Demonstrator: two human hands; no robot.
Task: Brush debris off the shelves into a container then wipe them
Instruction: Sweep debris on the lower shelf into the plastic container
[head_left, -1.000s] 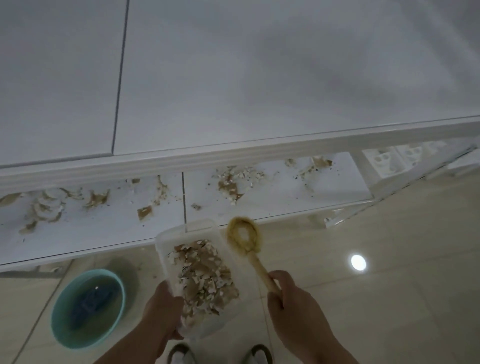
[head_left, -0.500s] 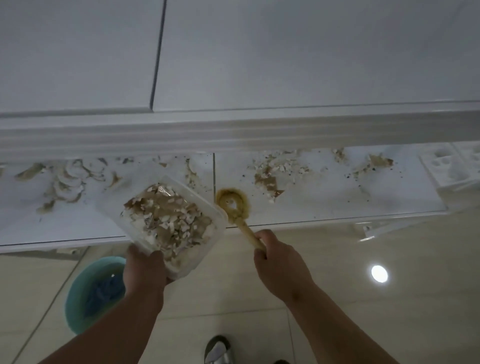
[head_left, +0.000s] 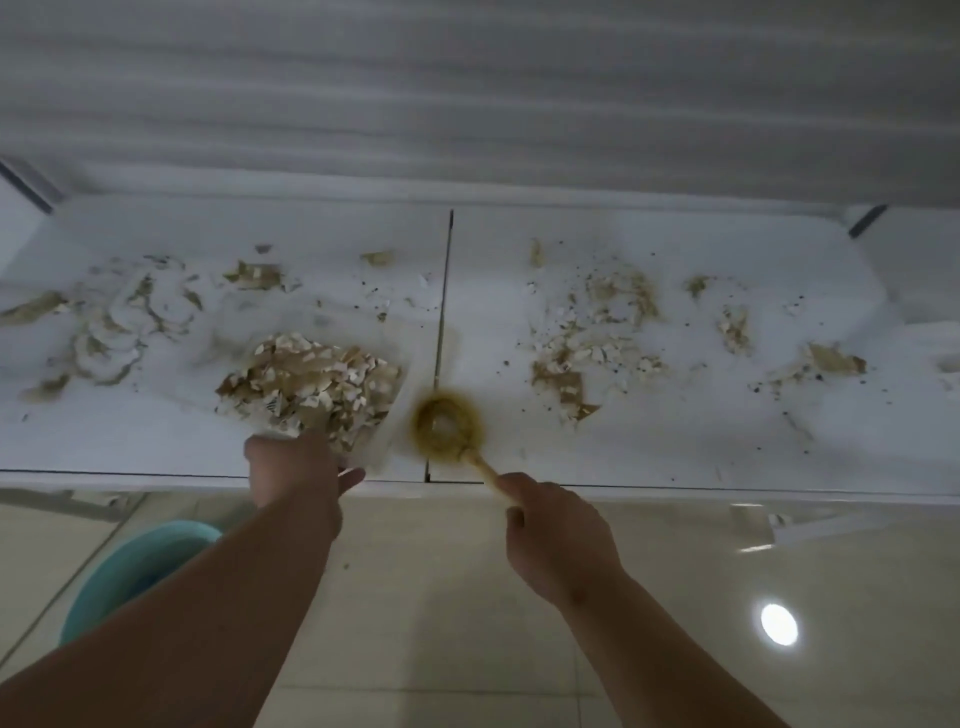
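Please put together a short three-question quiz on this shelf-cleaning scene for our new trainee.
1. True or false: the clear container the left hand holds is empty.
2. Which tool does the right hand grip? A) sponge B) round brush C) cloth
3. Fill in: loose debris lies on the white shelf on ____ sides of its dark seam.

Key
1. False: it is full of brown and white flakes.
2. B: the brush's wooden handle is in the fist and its bristle head is over the seam.
3. Both.
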